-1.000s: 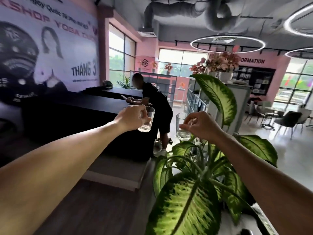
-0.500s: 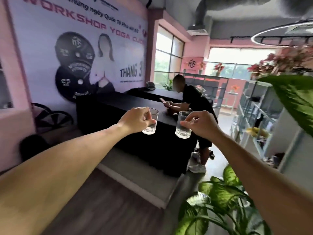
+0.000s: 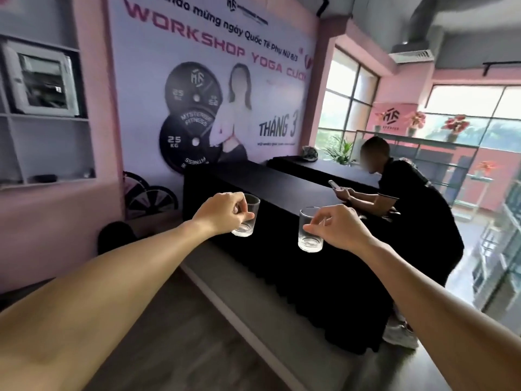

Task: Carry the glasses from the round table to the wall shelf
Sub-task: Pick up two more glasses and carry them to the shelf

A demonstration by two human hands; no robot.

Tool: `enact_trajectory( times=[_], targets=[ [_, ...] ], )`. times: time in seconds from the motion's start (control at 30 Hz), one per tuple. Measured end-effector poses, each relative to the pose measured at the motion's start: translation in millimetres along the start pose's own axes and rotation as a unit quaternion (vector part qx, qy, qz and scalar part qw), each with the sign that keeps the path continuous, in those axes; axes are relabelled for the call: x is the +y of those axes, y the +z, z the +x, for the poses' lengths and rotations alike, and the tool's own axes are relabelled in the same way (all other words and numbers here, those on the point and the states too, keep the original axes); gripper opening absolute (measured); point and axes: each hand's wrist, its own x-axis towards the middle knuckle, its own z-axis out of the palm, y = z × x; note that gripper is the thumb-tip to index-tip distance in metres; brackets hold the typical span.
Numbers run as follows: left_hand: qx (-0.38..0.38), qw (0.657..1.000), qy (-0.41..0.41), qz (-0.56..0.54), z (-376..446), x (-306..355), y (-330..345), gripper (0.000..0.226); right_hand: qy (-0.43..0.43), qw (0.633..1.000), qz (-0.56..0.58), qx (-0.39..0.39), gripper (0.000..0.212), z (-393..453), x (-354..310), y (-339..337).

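Both my arms reach forward at chest height, each carrying a clear tumbler. My left hand point(image 3: 222, 212) grips one empty glass point(image 3: 248, 221) by its side, tilted a little to the right. My right hand point(image 3: 338, 227) pinches the second empty glass point(image 3: 308, 235) near its rim, and it hangs upright. The two glasses are apart, about a hand's width between them. A white wall shelf point(image 3: 48, 114) with open compartments is set into the pink wall at the far left. The round table is out of view.
A long counter draped in black cloth point(image 3: 282, 249) runs ahead on a low grey platform point(image 3: 234, 294). A person in black point(image 3: 408, 198) leans on it with a phone. A large workshop poster point(image 3: 214, 88) covers the wall. Dark wood floor lies below my arms.
The view has swung left: the big green plant has left the frame and the wall shelf has come in at the left. Both hands still hold their glasses out front.
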Motion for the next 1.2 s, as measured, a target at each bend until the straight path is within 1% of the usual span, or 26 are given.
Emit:
enact_trajectory(
  times=[0.17, 0.3, 0.43, 0.63, 0.77, 0.83, 0.97, 1.1, 1.2],
  targets=[
    [0.020, 1.000, -0.011, 0.002, 71, -60, -7, 0.021, -0.020, 1.000, 0.005, 0.002, 0.021, 87, -14, 40],
    [0.012, 0.999, -0.033, 0.009, 111, -105, -7, 0.021, -0.037, 0.999, 0.013, -0.020, 0.015, 146, -20, 80],
    [0.020, 0.998, -0.051, 0.024, 149, -153, -6, 0.021, -0.053, 0.998, 0.023, -0.039, 0.015, 210, -23, 123],
    [0.042, 0.991, -0.095, 0.083, 213, -231, -7, 0.021, -0.097, 0.991, 0.063, -0.065, 0.015, 319, -35, 195],
    [0.049, 0.981, -0.131, 0.135, 259, -281, -20, 0.022, -0.131, 0.982, 0.101, -0.095, 0.016, 400, -45, 242],
    [0.074, 0.974, -0.150, 0.153, 280, -305, -29, 0.022, -0.151, 0.976, 0.108, -0.112, 0.015, 440, -51, 263],
    [0.131, 0.960, -0.197, 0.153, 304, -350, -46, 0.021, -0.174, 0.968, 0.128, -0.129, 0.014, 508, -73, 306],
    [0.126, 0.949, -0.233, 0.170, 315, -398, -61, 0.023, -0.197, 0.955, 0.152, -0.163, 0.016, 558, -109, 359],
    [0.127, 0.940, -0.259, 0.183, 322, -438, -76, 0.023, -0.235, 0.940, 0.155, -0.194, 0.016, 586, -146, 403]
  ],
)
